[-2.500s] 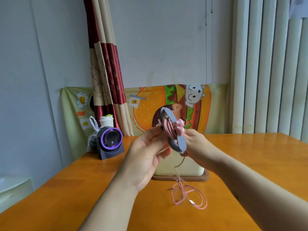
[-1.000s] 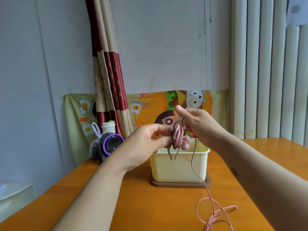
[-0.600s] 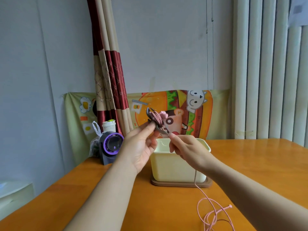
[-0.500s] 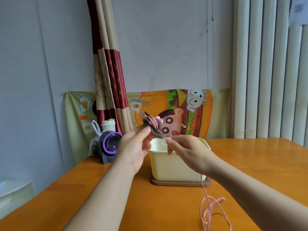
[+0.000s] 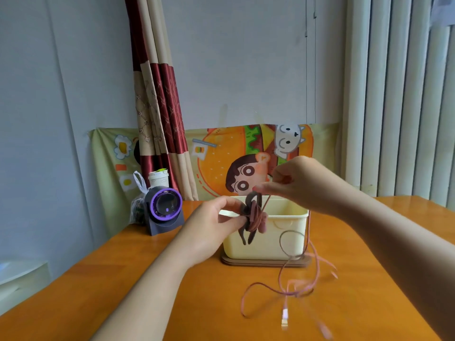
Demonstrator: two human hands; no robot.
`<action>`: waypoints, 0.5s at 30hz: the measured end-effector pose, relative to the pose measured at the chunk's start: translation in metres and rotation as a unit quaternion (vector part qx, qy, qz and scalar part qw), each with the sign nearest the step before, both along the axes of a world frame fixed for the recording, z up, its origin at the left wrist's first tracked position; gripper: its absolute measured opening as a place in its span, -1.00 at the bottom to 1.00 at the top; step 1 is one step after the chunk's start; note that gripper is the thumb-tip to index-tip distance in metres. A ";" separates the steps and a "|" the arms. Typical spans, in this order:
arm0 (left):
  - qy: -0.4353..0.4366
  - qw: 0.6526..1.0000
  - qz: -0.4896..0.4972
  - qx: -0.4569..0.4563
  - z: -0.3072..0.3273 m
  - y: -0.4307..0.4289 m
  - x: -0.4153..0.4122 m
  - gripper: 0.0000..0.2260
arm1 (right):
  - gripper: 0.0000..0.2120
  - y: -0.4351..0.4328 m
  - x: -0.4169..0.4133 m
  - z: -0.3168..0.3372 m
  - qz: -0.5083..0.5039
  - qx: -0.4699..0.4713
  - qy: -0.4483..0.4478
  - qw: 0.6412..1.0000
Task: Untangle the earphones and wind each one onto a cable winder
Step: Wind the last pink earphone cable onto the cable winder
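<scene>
Since half a sec ago, the left hand [image 5: 214, 225] has dropped w/ the cable winder [image 5: 250, 201], which now sits in front of the near rim of the cream plastic box [image 5: 270, 244]. The right hand [image 5: 295, 183] has risen above & to the right of it.

Left thumb & fingertips pinch the dark winder edge-on. The pink earphone cable [image 5: 257, 219] is partly wound round its middle, and two dark tails hang below. Right-hand fingers are curled, thumb & forefinger pinching a strand that runs up from the winder. The rest of the cable drops past the box's right side into loose, motion-blurred loops on the orange wooden table [image 5: 123, 279], ending in a pale plug [image 5: 284, 316] nearest the viewer.

The box stands on a brown base. Far left on the table are a grey gadget w/ a purple ring [image 5: 163, 210], a lidded paper cup [image 5: 158, 177] & a plastic bag [image 5: 138, 205]. Bkgd: cartoon burger cloth [image 5: 221, 153], red-and-beige curtain [image 5: 157, 94], vertical blinds [image 5: 394, 94].
</scene>
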State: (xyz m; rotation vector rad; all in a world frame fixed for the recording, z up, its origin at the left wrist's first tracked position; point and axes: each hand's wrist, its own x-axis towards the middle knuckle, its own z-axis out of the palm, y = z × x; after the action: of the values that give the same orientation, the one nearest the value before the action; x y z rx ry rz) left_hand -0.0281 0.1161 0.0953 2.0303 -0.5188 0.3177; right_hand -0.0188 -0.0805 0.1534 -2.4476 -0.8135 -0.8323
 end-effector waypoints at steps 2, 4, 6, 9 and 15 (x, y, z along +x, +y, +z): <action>0.022 0.999 -0.040 0.014 0.001 0.001 -0.005 -0.89 | -0.49 -0.003 0.004 0.002 0.006 0.013 -0.014 1.000; 0.039 0.996 -0.078 0.024 0.000 0.000 -0.006 -0.88 | -0.46 -0.002 0.004 0.002 0.022 0.035 -0.016 0.999; 0.044 0.993 -0.106 0.011 0.001 -0.001 -0.009 -0.86 | -0.51 0.001 0.004 0.000 0.040 0.078 -0.009 0.996; 0.039 0.989 -0.139 -0.028 0.001 -0.002 -0.010 -0.78 | -0.52 0.003 0.009 -0.005 0.058 0.163 0.015 0.985; 0.057 0.969 -0.187 -0.153 0.006 -0.008 -0.008 -0.66 | -0.49 0.009 0.015 -0.023 0.102 0.291 0.166 0.937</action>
State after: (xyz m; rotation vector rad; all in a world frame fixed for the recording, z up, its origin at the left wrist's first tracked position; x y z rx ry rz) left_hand -0.0360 0.1081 0.1011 1.6018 -0.7186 0.0466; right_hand -0.0033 -0.0717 0.1299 -1.8657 -0.5755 -0.4727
